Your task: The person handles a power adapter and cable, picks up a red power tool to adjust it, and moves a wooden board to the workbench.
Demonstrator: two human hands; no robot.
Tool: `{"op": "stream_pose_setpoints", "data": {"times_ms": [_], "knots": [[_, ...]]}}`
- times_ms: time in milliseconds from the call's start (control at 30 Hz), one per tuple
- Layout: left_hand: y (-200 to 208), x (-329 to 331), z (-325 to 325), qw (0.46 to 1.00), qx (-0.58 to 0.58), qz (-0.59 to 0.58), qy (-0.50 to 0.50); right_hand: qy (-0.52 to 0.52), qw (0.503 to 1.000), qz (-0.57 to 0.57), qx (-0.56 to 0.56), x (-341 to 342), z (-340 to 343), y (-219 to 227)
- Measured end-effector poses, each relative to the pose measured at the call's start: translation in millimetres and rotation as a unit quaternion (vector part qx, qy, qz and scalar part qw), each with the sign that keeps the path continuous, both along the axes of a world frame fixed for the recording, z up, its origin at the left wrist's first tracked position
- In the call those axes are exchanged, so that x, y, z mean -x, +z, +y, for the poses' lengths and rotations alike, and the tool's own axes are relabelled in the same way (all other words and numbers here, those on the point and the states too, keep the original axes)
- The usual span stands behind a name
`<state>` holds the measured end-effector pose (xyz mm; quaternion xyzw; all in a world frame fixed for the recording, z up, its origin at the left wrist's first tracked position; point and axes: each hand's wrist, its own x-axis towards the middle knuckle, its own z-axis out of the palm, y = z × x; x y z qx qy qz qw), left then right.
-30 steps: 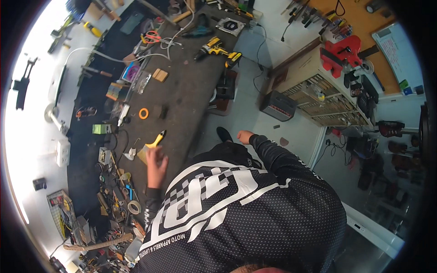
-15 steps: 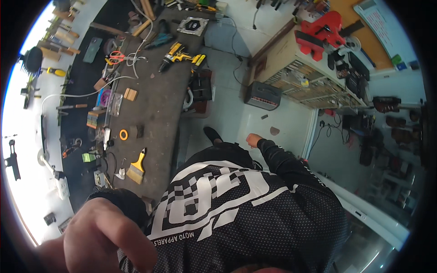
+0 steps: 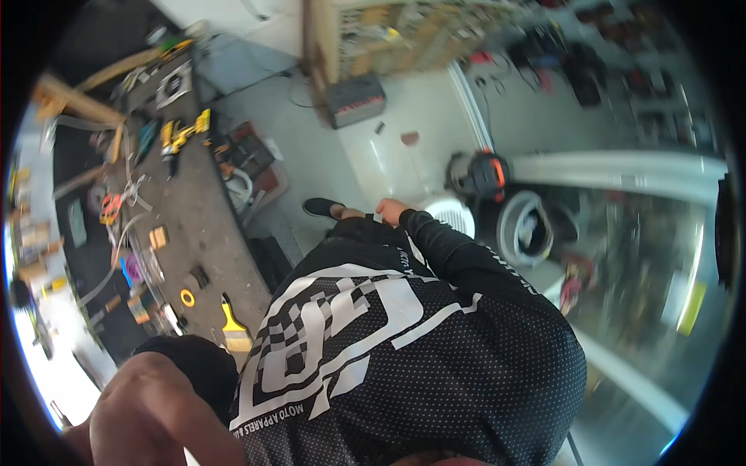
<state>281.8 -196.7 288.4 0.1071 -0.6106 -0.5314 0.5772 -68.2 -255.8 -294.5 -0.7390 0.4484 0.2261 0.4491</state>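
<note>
My left hand (image 3: 144, 412) is raised very close to the camera at the lower left, bent back from a black sleeve. Its fingertips run out of the picture, so what it touches is hidden. Further off, my right hand (image 3: 392, 211) is curled into a loose fist in front of the dark shorts, with nothing visible in it. The workbench (image 3: 206, 225) lies to my left. Nearest on it is a yellow-handled paintbrush (image 3: 233, 330), with a yellow ring (image 3: 187, 297) and a small wooden block (image 3: 158, 238) beyond.
A yellow cordless drill (image 3: 183, 136) and orange-handled scissors (image 3: 110, 208) lie farther along the bench. A dark amplifier-like box (image 3: 356, 101) stands on the floor ahead. To the right are a black-and-orange machine (image 3: 486, 175), a round white bin (image 3: 522, 229) and a glass door.
The view has swung to the right, bringing the bin and the black-and-orange machine into sight. My right hand has come closer to the shorts. My left hand stays raised near the camera.
</note>
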Motion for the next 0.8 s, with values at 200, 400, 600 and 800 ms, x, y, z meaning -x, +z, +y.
{"op": "stream_pose_setpoints", "data": {"times_ms": [200,400,600,800], "knots": [[-8.5,75.4,-30.7,0.969,-0.012,0.026,-0.244,-0.437,0.898,-0.037,-0.029,74.1,159.8,29.5],[-21.1,196.2,-86.9,0.834,0.012,0.016,-0.551,-0.705,0.703,-0.046,0.084,121.9,283.5,38.4],[-158.6,270.5,-48.3,0.874,-0.235,-0.23,-0.358,-0.845,0.494,-0.114,0.17,111.4,300.4,102.9],[-307.0,269.9,-43.5,0.744,0.122,-0.563,-0.339,-0.876,0.401,-0.188,0.19,94.6,318.8,131.5]]}}
